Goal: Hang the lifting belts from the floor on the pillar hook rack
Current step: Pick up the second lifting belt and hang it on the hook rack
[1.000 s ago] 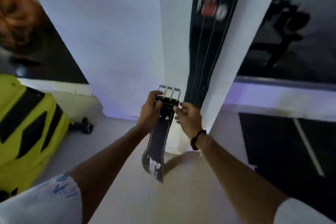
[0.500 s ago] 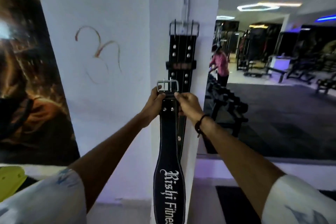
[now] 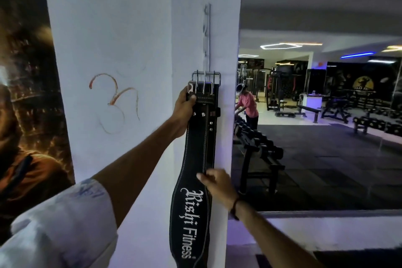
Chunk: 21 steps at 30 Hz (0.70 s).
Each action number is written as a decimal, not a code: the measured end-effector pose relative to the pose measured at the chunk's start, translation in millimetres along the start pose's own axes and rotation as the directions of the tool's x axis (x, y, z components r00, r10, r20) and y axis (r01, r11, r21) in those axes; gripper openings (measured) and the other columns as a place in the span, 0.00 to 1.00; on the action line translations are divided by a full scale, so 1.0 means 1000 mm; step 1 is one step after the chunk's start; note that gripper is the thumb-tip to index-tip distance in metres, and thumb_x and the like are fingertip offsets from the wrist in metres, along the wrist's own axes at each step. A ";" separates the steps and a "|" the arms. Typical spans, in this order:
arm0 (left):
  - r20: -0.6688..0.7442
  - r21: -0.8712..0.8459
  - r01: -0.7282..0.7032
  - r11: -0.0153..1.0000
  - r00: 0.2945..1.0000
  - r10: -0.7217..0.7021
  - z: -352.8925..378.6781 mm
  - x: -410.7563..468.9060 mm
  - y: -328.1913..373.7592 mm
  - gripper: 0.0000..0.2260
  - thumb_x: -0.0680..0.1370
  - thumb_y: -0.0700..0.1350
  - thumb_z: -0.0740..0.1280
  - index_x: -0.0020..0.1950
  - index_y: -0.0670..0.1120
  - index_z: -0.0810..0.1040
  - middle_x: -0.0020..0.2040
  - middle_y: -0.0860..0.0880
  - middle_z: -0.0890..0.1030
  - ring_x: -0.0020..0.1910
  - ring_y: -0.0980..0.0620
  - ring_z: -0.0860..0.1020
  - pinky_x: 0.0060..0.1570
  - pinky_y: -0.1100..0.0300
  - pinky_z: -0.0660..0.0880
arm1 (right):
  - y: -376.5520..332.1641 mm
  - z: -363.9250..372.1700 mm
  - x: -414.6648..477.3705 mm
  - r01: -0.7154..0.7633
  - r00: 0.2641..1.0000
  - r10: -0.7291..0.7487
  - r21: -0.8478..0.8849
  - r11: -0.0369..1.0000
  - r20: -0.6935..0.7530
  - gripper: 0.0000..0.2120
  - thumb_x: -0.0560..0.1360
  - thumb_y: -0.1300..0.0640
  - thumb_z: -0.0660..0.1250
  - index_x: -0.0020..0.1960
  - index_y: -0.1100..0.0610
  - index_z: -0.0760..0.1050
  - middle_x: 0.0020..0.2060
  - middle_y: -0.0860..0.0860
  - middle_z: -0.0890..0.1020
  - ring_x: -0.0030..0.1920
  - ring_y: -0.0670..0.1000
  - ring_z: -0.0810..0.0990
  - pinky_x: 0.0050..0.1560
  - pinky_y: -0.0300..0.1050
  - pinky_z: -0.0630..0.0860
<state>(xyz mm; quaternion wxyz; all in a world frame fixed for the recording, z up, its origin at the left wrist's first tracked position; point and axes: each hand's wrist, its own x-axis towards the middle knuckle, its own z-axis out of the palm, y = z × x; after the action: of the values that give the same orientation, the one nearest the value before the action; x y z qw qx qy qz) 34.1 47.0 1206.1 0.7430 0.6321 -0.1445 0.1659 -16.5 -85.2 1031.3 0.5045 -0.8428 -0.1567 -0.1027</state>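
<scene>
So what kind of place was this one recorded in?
Almost certainly a gym. A dumbbell rack stands beyond the pillar, with benches and machines further back, and the left hand holds a lifting belt lettered "Fitness" against the pillar's hook rack.

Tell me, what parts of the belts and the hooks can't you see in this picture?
All in the head view:
- The hook under the front belt's buckle: hidden by the buckle, so whether it has caught cannot be told.
- The back belt: mostly covered by the front belt.
- The front belt's bottom end: cut off by the lower edge.
- The hook rack: its hooks are too small and pale to count.
- The left hand: its fingers wrap behind the belt.
</scene>
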 end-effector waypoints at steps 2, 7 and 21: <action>0.050 0.052 -0.032 0.998 0.998 0.029 0.001 -0.001 0.001 0.19 0.85 0.38 0.55 0.75 0.52 0.66 0.60 0.47 0.79 0.51 0.53 0.79 0.49 0.60 0.77 | -0.039 -0.027 0.032 0.047 0.996 -0.042 0.061 0.997 -0.074 0.16 0.78 0.49 0.66 0.33 0.50 0.70 0.24 0.42 0.72 0.26 0.38 0.70 0.33 0.38 0.67; 0.089 0.046 -0.079 0.996 0.993 0.074 0.006 0.000 0.006 0.18 0.85 0.37 0.54 0.72 0.53 0.68 0.54 0.53 0.80 0.53 0.54 0.79 0.51 0.62 0.77 | -0.120 -0.096 0.094 0.138 0.979 -0.125 0.074 0.988 -0.162 0.15 0.79 0.48 0.66 0.48 0.60 0.80 0.36 0.51 0.79 0.33 0.48 0.78 0.34 0.42 0.77; 0.016 0.041 -0.082 0.996 0.997 0.081 -0.006 0.012 0.006 0.20 0.85 0.42 0.58 0.76 0.52 0.65 0.61 0.48 0.78 0.55 0.53 0.78 0.54 0.60 0.73 | -0.041 -0.033 0.031 0.118 0.989 -0.099 0.190 0.975 -0.106 0.08 0.77 0.49 0.68 0.40 0.49 0.75 0.31 0.38 0.76 0.33 0.39 0.73 0.37 0.37 0.69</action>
<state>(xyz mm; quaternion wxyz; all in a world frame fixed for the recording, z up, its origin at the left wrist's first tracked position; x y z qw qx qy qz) 42.3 54.9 1215.1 0.7213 0.6422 -0.1718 0.1946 -3.4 -90.7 1090.8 0.5853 -0.7735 -0.1876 -0.1545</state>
